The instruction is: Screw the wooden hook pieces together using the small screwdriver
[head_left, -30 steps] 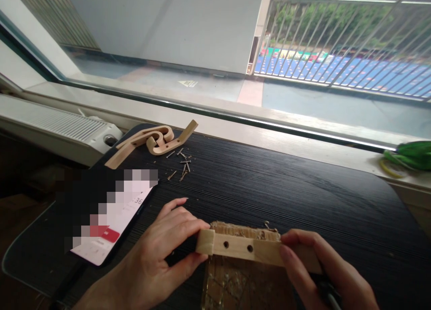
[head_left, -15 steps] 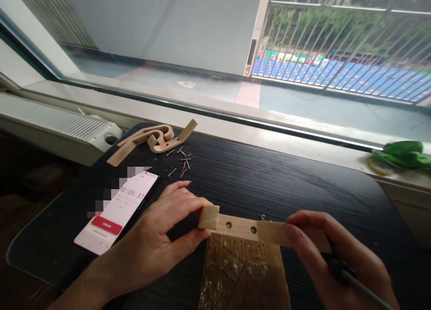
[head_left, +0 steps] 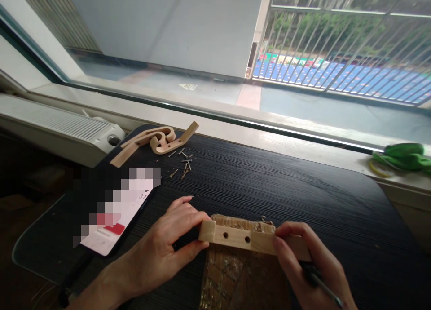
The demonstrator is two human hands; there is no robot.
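A light wooden hook piece (head_left: 235, 241) with two round holes lies crosswise over the far part of a worn, taped brown board (head_left: 232, 278). My left hand (head_left: 168, 238) pinches its curled left end between thumb and fingers. With thumb and index finger, my right hand (head_left: 313, 256) grips the straight right end. A thin metal-shafted tool with a dark handle (head_left: 313, 274) is tucked in the same right hand, its kind partly hidden by the fingers.
Several similar curved wooden pieces (head_left: 158, 139) lie at the table's far left. Near them are several loose screws or nails (head_left: 186, 161). A phone (head_left: 111, 238) lies left of my left arm. On the windowsill are a green cloth (head_left: 404, 155) and a yellow ring (head_left: 380, 168).
Both hands have brought the wooden piece slightly down and left, nearer over the board. The board's far edge now shows behind it. My right hand has moved left.
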